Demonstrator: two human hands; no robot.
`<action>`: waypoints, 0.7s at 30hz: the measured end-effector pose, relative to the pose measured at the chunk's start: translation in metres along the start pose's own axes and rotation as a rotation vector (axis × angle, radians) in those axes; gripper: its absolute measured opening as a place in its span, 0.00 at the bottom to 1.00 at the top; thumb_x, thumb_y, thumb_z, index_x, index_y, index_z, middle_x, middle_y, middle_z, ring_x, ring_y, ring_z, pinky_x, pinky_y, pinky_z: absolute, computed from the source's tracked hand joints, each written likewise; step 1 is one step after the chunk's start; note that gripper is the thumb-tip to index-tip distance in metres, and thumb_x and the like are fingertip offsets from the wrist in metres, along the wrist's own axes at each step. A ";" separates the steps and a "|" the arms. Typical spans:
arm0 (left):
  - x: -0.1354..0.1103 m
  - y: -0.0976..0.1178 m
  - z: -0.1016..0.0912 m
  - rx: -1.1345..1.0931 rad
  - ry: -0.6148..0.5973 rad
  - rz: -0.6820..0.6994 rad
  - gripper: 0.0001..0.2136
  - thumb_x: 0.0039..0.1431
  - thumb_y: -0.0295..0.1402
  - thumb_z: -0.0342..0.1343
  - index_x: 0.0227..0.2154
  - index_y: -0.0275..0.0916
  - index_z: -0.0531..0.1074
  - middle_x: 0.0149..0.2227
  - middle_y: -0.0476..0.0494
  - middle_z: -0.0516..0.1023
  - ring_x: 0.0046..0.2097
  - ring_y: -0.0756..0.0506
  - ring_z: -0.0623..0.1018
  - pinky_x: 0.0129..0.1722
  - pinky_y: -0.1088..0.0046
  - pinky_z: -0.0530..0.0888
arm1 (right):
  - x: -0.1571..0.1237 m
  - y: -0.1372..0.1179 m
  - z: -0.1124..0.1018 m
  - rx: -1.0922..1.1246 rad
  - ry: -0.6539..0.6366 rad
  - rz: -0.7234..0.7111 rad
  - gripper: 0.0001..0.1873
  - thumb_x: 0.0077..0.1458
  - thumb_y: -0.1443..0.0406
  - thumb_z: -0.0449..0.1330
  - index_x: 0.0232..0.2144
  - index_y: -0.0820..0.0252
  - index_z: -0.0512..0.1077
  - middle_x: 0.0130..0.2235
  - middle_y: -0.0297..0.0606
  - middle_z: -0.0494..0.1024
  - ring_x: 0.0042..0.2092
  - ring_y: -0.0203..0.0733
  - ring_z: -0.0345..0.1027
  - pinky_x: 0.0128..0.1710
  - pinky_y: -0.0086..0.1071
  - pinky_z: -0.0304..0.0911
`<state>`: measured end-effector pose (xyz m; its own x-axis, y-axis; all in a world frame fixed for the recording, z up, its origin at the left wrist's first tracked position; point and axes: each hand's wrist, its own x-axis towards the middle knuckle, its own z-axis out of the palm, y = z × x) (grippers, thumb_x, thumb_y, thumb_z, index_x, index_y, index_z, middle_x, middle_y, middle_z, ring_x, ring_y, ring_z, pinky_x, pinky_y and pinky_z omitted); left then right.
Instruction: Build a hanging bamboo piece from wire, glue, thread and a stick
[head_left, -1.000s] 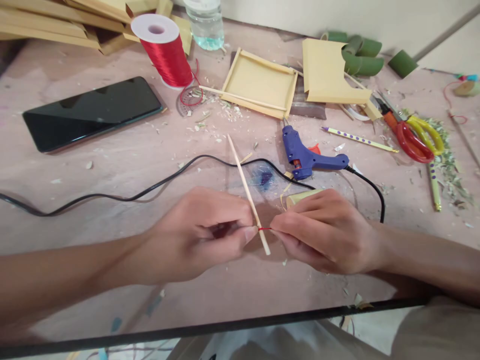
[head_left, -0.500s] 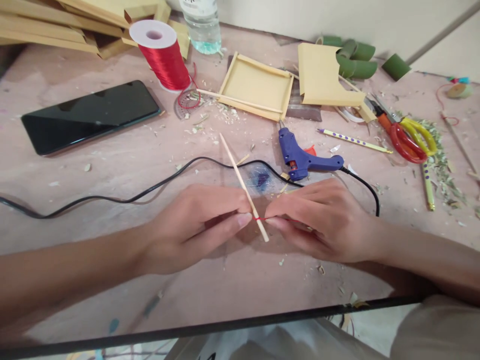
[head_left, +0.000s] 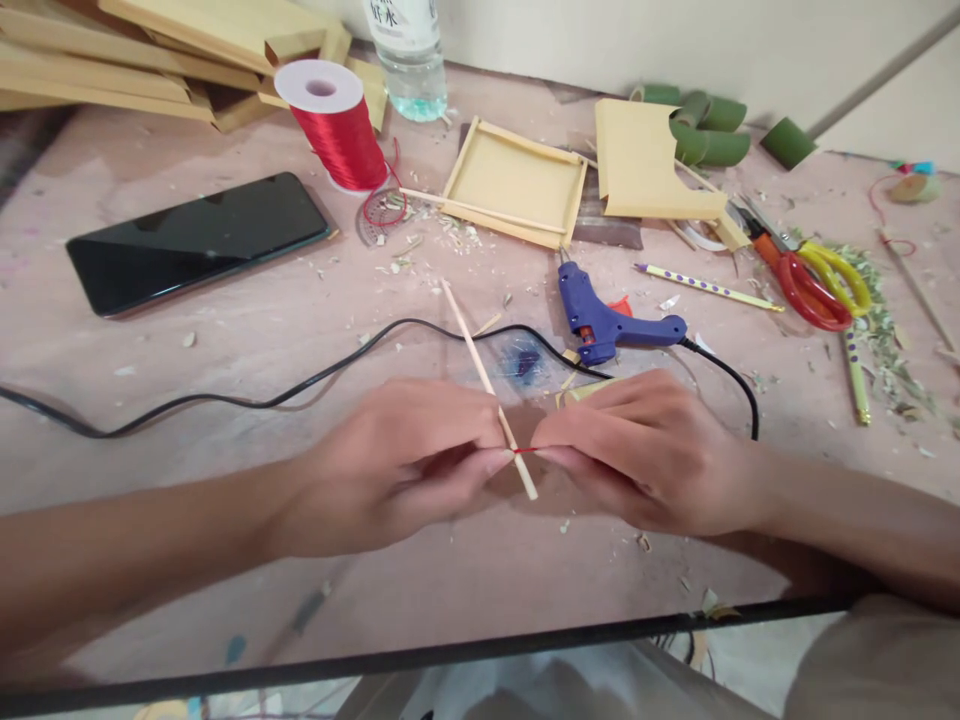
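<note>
Two hands: left hand [head_left: 420, 465] pinching thin stick [head_left: 474, 348], right hand [head_left: 645, 455] pinching red thread [head_left: 526, 450].
Thin stick: between the hands; likely light, stiff, snappable; best held beside the thread.
Red thread: crossing it; probably soft, slippery.
Glue gun [head_left: 611, 320]: beyond.

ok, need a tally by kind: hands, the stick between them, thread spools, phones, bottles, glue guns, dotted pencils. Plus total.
Hands (left hand, right hand): 2
Stick between them: 1
Red thread spool: 1
Phone: 1
Bottle: 1
Blue glue gun: 1
Dotted pencils, one partly hidden by scissors: 2
Total: 9
</note>
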<state>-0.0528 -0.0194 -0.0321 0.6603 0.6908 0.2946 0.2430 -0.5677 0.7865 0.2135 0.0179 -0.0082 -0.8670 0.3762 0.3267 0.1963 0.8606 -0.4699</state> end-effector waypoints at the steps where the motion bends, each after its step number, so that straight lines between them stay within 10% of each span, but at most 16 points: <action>1: 0.000 0.002 0.000 0.012 -0.003 -0.005 0.11 0.74 0.25 0.52 0.33 0.40 0.69 0.28 0.52 0.74 0.31 0.50 0.71 0.34 0.72 0.66 | -0.001 0.000 0.000 0.009 -0.008 -0.002 0.08 0.71 0.71 0.57 0.41 0.65 0.77 0.30 0.35 0.80 0.27 0.35 0.63 0.29 0.34 0.54; 15: 0.000 0.011 0.002 0.120 0.040 0.106 0.12 0.65 0.20 0.54 0.31 0.44 0.62 0.22 0.56 0.65 0.24 0.49 0.63 0.28 0.70 0.64 | -0.003 0.001 0.005 0.081 -0.056 -0.015 0.09 0.72 0.72 0.54 0.38 0.61 0.73 0.28 0.30 0.74 0.26 0.34 0.57 0.27 0.34 0.51; 21: -0.004 0.010 -0.006 0.300 0.054 0.176 0.09 0.72 0.26 0.56 0.35 0.45 0.73 0.31 0.46 0.82 0.32 0.44 0.79 0.33 0.66 0.72 | 0.003 -0.002 -0.003 -0.033 0.035 -0.038 0.08 0.74 0.67 0.55 0.42 0.60 0.73 0.29 0.32 0.79 0.28 0.35 0.65 0.29 0.34 0.57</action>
<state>-0.0569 -0.0251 -0.0223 0.6742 0.5884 0.4464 0.3320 -0.7813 0.5285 0.2120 0.0179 -0.0039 -0.8580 0.3541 0.3722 0.1789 0.8851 -0.4296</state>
